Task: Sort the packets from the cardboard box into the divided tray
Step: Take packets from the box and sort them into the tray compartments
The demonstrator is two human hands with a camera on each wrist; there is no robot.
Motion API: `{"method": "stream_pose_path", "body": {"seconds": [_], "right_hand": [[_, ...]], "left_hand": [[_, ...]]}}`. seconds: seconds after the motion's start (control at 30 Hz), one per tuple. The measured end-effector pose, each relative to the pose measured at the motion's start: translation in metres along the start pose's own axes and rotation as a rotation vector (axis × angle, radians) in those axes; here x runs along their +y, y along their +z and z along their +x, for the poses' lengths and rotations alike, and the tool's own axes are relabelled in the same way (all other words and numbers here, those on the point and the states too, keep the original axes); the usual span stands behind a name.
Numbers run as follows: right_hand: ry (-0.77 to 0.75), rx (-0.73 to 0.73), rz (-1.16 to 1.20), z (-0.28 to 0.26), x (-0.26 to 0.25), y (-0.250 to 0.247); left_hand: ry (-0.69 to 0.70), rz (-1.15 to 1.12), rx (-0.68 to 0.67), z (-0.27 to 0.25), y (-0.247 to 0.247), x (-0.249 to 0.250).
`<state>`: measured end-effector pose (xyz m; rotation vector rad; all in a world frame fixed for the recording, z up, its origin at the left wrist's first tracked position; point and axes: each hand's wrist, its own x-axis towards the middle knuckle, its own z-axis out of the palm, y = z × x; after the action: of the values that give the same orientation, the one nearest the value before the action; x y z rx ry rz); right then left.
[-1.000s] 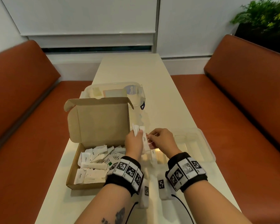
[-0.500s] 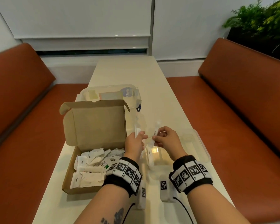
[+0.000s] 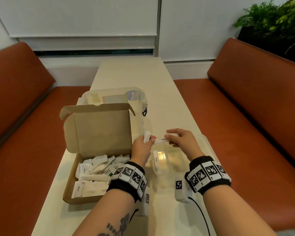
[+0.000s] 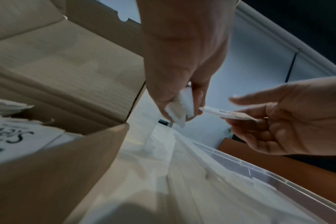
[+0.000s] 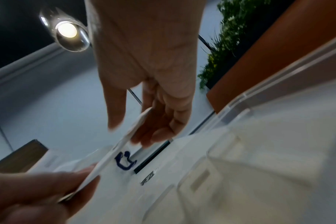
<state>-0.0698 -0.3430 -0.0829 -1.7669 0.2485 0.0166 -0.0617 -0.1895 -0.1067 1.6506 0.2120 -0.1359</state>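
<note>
The open cardboard box sits on the left of the table with several white packets loose inside. To its right lies the clear divided tray, with one sugar stick in a left compartment. Above the tray's near-left corner, my left hand grips a small bunch of white packets, also seen bunched in the left wrist view. A long sugar stick packet spans between both hands. My right hand pinches its right end, thumb over fingers. Left fingertips still touch the other end.
A clear lidded container stands behind the box. Orange benches run along both sides of the narrow table, and a plant is at the far right. A black cable trails from my right wrist across the near table.
The sugar stick, earlier upright among the left hand's packets, now lies sideways between the hands. My right hand has pulled to the right with it.
</note>
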Motion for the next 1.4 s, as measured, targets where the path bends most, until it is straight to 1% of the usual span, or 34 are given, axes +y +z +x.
{"method": "stream_pose_path", "body": {"seconds": [0.1,0.2,0.27,0.33,0.4,0.47,0.53,0.63,0.77,1.1,1.4], "right_hand": [[0.032,-0.168,-0.205,-0.001,0.001,-0.005],[0.081,-0.235,-0.325,-0.003,0.005,-0.002],[0.113,-0.206,-0.339,-0.003,0.010,0.002],[0.123,-0.139,-0.395,-0.002,0.015,0.008],[0.114,-0.097,-0.467,-0.004,0.019,0.018],[0.076,-0.066,-0.553,-0.005,0.021,0.031],[0.038,-0.062,-0.672,-0.004,0.024,0.044],[0.000,-0.069,-0.849,-0.002,0.032,0.057],[-0.058,-0.113,-1.029,-0.002,0.041,0.063],[-0.230,-0.202,-1.250,0.004,0.040,0.044],[-0.231,-0.291,-1.265,0.009,0.042,0.039]], "left_hand": [[0.017,-0.015,0.011,0.004,0.000,0.001],[0.030,-0.010,0.023,0.006,0.002,0.001],[0.029,0.021,0.047,0.006,0.004,-0.002],[0.019,0.112,0.097,0.006,0.003,-0.008],[-0.003,0.255,0.137,0.007,0.002,-0.016],[-0.058,0.330,0.140,0.006,0.001,-0.022],[-0.089,0.356,0.116,0.005,0.000,-0.026],[-0.081,0.385,0.094,0.005,-0.001,-0.025],[-0.071,0.410,0.082,0.005,-0.002,-0.022],[-0.093,0.414,0.067,0.005,-0.003,-0.019],[-0.104,0.394,0.062,0.006,-0.004,-0.018]]}}
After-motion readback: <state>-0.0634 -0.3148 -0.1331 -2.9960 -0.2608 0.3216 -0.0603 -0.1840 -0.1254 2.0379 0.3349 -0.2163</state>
